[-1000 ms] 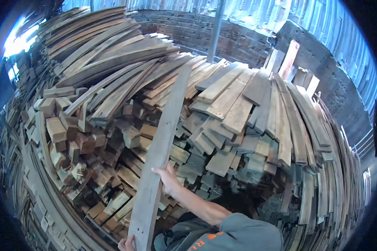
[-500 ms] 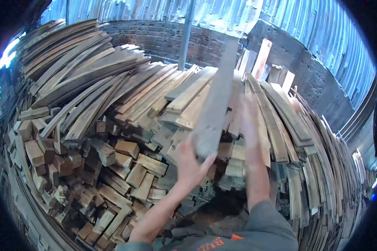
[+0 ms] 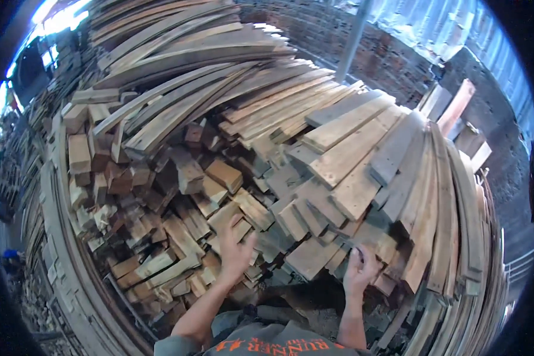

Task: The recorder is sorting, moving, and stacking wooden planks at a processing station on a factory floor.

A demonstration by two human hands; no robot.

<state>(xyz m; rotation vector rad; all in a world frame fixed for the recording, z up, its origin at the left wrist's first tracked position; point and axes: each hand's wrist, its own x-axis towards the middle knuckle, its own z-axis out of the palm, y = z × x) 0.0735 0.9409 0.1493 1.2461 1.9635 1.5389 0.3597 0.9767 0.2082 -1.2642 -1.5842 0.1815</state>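
My left hand (image 3: 236,252) hangs open over the cut ends of short wood blocks (image 3: 222,177), its fingers spread and nothing in it. To the right, my right hand (image 3: 360,272) is loosely curled with thumb and fingers a little apart, and no held piece shows. It is nearest to the ends of stacked boards (image 3: 311,258) just in front of me. A grey plank (image 3: 397,148) lies on top of the stack beyond my hands, among pale planks (image 3: 353,139) laid lengthwise away from me.
Long boards (image 3: 190,59) are piled high at the far left. Narrow planks (image 3: 457,207) lean along the right side. A metal post (image 3: 353,44) rises before a brick wall (image 3: 314,29), with corrugated sheeting (image 3: 445,26) beyond. Long strips (image 3: 71,279) run down the left.
The grey plank held in my left hand has been let go. Both hands have come apart and drawn back toward me. The view has turned left and downward.
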